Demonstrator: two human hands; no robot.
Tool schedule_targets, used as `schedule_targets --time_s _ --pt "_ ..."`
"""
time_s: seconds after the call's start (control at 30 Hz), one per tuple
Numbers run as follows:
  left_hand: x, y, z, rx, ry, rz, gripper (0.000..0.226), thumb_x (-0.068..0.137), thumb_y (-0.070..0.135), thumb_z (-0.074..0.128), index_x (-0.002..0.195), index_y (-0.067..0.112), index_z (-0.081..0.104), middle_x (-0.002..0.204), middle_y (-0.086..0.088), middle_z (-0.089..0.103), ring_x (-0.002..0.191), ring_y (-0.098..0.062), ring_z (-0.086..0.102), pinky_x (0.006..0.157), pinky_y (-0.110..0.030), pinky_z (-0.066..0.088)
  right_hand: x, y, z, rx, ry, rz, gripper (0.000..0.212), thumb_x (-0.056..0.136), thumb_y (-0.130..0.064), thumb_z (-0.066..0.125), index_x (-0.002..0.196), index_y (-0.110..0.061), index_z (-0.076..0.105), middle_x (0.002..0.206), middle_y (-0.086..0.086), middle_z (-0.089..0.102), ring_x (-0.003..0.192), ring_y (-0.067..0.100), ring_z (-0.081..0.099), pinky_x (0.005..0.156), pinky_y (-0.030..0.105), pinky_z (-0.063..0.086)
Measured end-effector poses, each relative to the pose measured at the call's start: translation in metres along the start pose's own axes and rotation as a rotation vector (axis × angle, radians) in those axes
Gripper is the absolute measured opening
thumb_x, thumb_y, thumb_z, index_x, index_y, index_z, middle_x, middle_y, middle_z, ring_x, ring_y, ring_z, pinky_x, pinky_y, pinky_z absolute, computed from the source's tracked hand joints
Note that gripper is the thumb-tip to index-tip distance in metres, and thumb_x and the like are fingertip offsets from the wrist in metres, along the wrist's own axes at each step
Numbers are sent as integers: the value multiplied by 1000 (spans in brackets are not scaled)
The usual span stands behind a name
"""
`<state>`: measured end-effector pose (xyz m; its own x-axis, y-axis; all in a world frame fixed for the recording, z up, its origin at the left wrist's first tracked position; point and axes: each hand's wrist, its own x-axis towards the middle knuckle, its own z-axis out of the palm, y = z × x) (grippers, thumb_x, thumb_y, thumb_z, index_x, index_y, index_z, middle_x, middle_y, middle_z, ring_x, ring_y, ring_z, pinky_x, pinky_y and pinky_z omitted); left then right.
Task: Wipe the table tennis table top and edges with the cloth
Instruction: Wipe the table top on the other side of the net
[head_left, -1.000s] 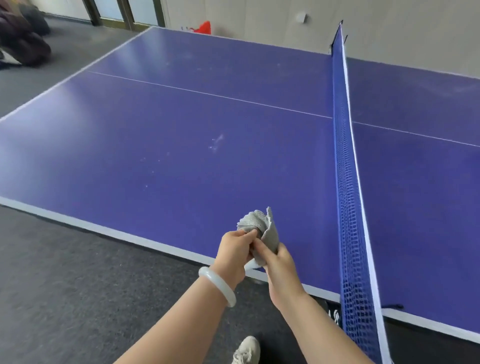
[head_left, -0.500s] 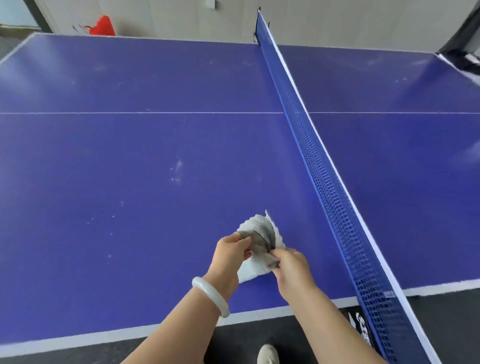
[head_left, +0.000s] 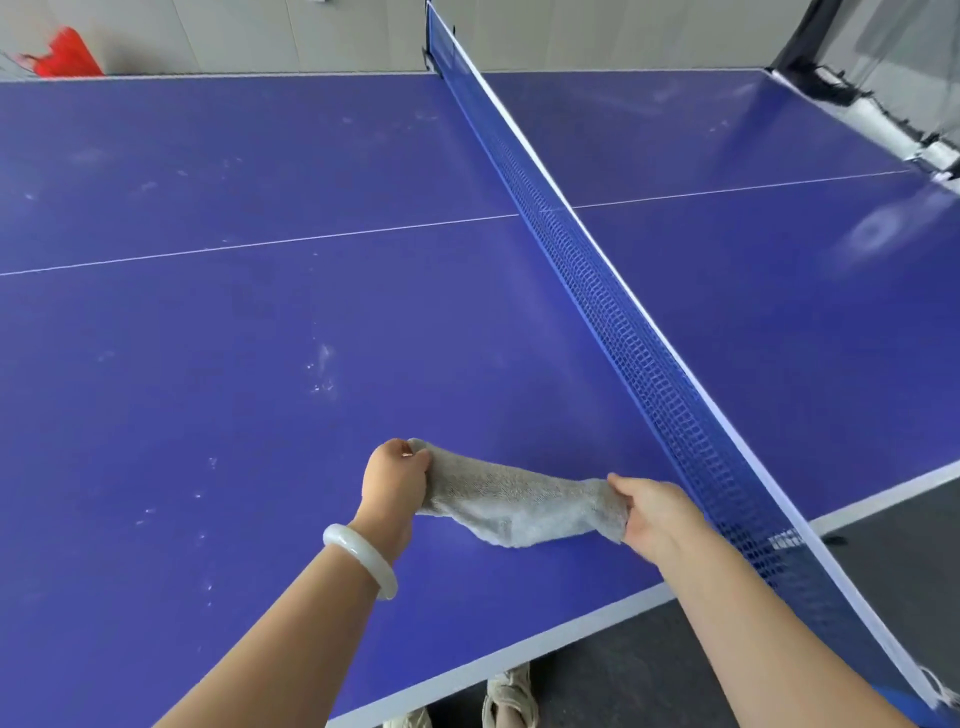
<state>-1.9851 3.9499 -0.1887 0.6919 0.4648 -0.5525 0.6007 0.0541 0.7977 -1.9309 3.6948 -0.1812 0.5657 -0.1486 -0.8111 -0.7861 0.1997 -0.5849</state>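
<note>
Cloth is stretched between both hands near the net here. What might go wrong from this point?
1. The right hand grips the cloth close to the net; a wide stroke might snag the mesh.
2. The white smudges lie farther in on the table, so wiping only the near edge could miss them.
3. The bracelet at the left hand might scrape the top.

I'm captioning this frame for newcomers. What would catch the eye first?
The grey cloth stretched between the left hand and right hand, over the blue table top near its front edge. Then the blue net running diagonally at right, and pale smudges beyond the hands.
</note>
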Motion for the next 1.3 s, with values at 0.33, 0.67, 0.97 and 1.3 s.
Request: schedule_targets --time_s 0.33,0.67,0.97,1.3 --pt "8 48 13 530 -319 242 60 80 -13 57 121 31 59 103 -3 47 71 -13 50 53 -19 41 -4 -38 2 -858 1 -679 47 85 11 61 119 -22 63 119 -7 57 103 23 60 67 15 44" --pt "21 51 63 587 -46 831 21 80 -14 66 86 5 72 114 -4 48 103 -21 40 79 -6 26 -11 -31 -50 -958 366 -1331 18 78 7 75 89 -7 73 115 1 46 94 20 55 70 18 45" --pt "36 -40 54 956 -58 556 48 85 -7 47 128 11 58 143 -10 39 126 -31 39 105 -34 34 26 46 -46 -1479 -108 -1100 30 96 -5 56 123 -13 68 130 -1 59 123 22 52 108 33 40" --pt "59 -54 70 1046 -26 647 49 97 9 43 146 9 38 153 -5 28 142 -23 25 114 -28 20 112 45 40 -1777 -407 -1388 53 107 -24 27 158 -14 17 165 -1 10 153 14 4 125 35 2"
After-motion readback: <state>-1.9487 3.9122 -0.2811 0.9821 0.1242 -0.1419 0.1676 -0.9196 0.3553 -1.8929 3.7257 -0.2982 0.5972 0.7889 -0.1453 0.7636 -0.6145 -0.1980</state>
